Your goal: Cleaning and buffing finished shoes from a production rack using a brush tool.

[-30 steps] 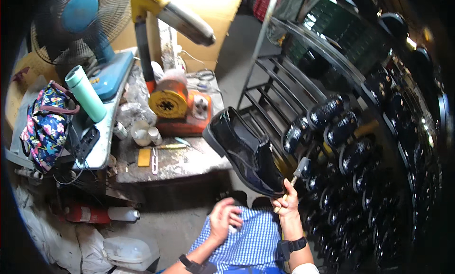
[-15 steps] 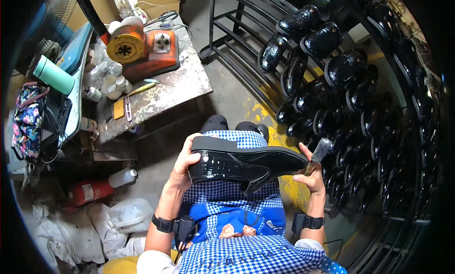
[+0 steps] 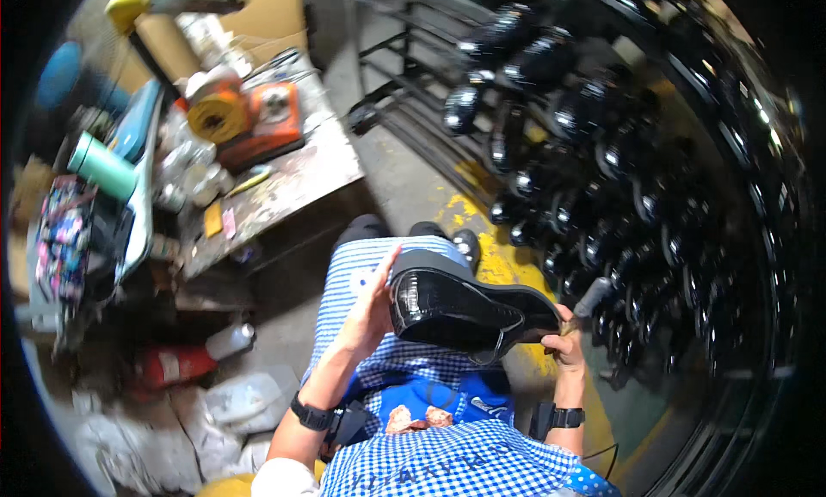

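Note:
A black glossy shoe [image 3: 452, 312] lies on its side across my lap, its sole edge facing away from me. My left hand [image 3: 370, 312] is closed around the heel at its left end. At the toe, my right hand [image 3: 564, 346] pinches the shoe. That same hand also holds a small brush-like tool [image 3: 592, 297], its pale grey end pointing up and to the right; motion blur hides its finer detail. Beneath the shoe is a blue checked apron [image 3: 413, 368], with two pinkish crumpled scraps [image 3: 420, 418] at its blue pocket.
Black racks [image 3: 400, 62] crowded with glossy black shoes [image 3: 594, 110] fill the right side. A worn workbench [image 3: 318, 183] at the far left carries an orange machine [image 3: 275, 110]. A red bottle [image 3: 176, 365] and white jug [image 3: 245, 402] are at the lower left.
The shoe has shifted right and tilted, its toe end now lower. My left hand moved right with it, and my right hand now grips the toe more closely. The surroundings look more blurred.

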Tool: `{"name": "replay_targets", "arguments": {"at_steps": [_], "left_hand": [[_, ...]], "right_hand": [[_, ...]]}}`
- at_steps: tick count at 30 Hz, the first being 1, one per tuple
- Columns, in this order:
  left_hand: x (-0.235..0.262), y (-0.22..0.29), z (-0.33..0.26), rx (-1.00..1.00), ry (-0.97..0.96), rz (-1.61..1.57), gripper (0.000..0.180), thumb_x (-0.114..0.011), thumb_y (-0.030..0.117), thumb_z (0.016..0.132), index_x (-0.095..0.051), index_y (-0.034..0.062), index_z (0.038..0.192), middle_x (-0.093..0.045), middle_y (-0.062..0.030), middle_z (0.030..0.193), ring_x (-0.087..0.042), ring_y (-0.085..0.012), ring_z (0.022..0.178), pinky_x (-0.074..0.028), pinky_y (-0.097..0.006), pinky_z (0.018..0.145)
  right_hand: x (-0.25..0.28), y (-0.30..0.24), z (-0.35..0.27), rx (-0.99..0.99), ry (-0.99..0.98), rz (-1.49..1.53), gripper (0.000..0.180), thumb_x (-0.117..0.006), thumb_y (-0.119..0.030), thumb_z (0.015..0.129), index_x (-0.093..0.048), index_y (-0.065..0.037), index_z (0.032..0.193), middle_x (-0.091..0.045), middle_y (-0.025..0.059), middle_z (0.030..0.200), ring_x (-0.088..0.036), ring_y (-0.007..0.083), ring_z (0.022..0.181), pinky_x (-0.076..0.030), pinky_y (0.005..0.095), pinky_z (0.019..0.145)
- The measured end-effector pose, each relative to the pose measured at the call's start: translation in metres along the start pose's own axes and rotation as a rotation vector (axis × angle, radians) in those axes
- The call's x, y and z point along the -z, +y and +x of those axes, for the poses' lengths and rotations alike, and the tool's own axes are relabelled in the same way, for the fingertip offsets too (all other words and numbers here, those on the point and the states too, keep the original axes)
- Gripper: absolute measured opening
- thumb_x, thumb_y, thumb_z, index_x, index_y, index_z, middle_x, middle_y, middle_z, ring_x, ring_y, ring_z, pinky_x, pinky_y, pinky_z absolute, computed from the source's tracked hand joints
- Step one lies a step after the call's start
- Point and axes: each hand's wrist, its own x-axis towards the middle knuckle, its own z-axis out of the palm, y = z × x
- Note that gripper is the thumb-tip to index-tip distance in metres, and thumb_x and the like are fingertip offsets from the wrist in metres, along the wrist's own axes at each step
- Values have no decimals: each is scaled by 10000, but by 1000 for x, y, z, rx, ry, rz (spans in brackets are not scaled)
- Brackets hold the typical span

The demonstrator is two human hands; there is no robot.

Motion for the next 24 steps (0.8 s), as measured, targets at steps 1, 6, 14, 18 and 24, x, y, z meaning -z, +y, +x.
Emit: {"name": "replay_targets", "arguments": {"at_steps": [1, 6, 14, 18, 24], "left_hand": [[9, -12, 6, 65, -72, -56, 666, -374, 543, 867, -88, 279, 1408, -226, -117, 1410, -375, -229, 1208, -420, -423, 884], [-28, -35, 32, 191, -52, 139, 661, -381, 555, 857, -175, 229, 1393, -353, -125, 1349, -466, -259, 1132, -444, -466, 844], [-40, -100, 54, 192, -27, 521, 358, -388, 253, 946, -466, 13, 1200, -615, -104, 1005, -617, -144, 785, -491, -239, 623], [-47, -111, 66, 213, 7, 554, 357, -410, 279, 936, -491, 22, 1172, -639, -103, 893, -629, -138, 625, -510, -226, 490], [-47, -117, 78, 247, 21, 590, 316, -409, 197, 935, -476, -3, 1171, -633, -136, 892, -635, -168, 625, -540, -266, 508]], "right_hand": [[13, 12, -4, -47, 18, 112, 695, -743, -75, 503, -500, 42, 1143, -592, 98, 1036, -576, 185, 908, -448, 284, 829], [68, 53, -58, -12, 442, 345, 438, -620, -110, 620, -538, 1, 1036, -522, 25, 667, -397, 124, 407, -330, 262, 382], [152, 137, -185, 203, 1141, 872, 354, -625, -462, 745, -492, -138, 798, -470, 2, 597, -324, 128, 342, -244, 256, 365], [193, 132, -187, 174, 1454, 903, 520, -679, -457, 699, -459, -159, 1064, -473, -4, 719, -354, 114, 422, -287, 249, 467], [275, 69, -132, 180, 1615, 713, 790, -749, -444, 606, -392, -164, 1253, -444, -33, 1116, -410, 166, 854, -315, 291, 696]]}}
